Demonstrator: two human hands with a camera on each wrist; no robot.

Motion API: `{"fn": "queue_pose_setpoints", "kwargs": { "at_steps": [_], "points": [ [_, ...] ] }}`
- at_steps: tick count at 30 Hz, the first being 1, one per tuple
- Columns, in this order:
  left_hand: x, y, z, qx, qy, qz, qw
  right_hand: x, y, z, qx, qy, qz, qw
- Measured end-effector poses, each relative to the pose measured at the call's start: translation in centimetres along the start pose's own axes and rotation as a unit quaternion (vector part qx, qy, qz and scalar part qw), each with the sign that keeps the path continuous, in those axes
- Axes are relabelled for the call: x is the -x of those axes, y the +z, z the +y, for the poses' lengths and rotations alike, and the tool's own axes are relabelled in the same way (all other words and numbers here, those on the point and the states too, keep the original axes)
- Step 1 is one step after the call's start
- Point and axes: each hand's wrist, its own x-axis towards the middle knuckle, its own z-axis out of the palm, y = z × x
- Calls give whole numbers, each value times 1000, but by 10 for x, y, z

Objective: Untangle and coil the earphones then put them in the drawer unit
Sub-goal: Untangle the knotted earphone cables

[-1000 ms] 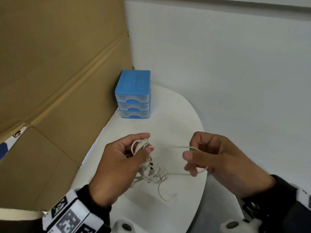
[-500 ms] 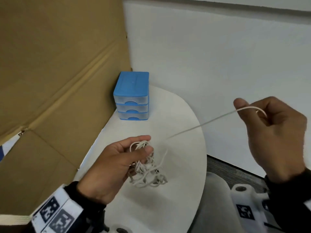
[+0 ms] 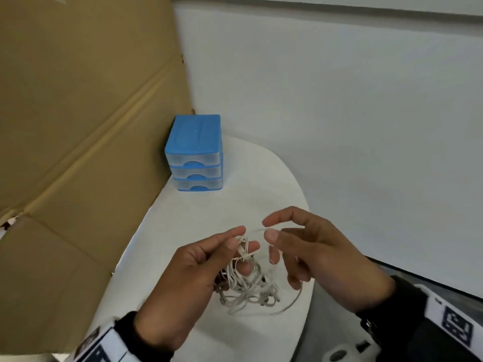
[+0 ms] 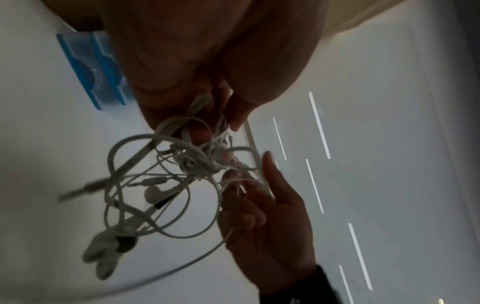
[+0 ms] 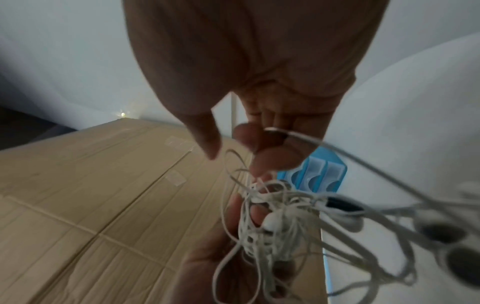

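Note:
The white earphones (image 3: 245, 291) are a tangled bundle hanging just above the white table (image 3: 256, 178). My left hand (image 3: 236, 237) pinches the top of the tangle between thumb and fingers; earbuds and a plug dangle below in the left wrist view (image 4: 182, 164). My right hand (image 3: 269, 229) is close beside it, thumb and forefinger apart, its lower fingers curled round a loose strand of the cable (image 5: 272, 129) that curves down to the table. The blue three-drawer unit (image 3: 194, 152) stands at the table's far left with all drawers closed.
A large cardboard sheet (image 3: 78, 126) leans along the table's left side, right behind the drawer unit. A pale wall (image 3: 339, 126) runs behind. The table's curved right edge (image 3: 308, 244) lies under my right hand, with dark floor beyond it.
My right hand, which had drawn a strand taut up and to the right, has come back beside the left hand. The strand now hangs slack in a loop.

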Motion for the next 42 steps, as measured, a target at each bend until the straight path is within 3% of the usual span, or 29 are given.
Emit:
{"fn": "queue_pose_setpoints", "kwargs": {
  "at_steps": [2,5,12,18,21,28,30,35,42],
  "points": [
    [0,0,-3,-5,0,-2,1000,1,-2,0,83,-42,37,995],
    [0,2,-6,-30,5,-8,999,1,-4,3,131,-60,21,989],
    [1,3,-3,-67,32,-27,997,1,-3,3,131,-94,17,987],
    [2,-2,2,20,11,-40,999,4,0,0,77,-92,2,993],
    [5,-1,4,14,31,-62,998,7,1,-6,70,-94,-1,993],
    [12,6,7,-32,83,-30,996,12,6,-8,99,-110,-7,989],
    [11,4,6,-44,90,-23,995,11,8,-6,120,-123,7,985],
    [6,0,9,-14,100,2,995,8,5,0,94,-138,129,978],
    [0,-11,12,50,108,11,993,10,6,-8,80,-147,107,980]
  ]
}}
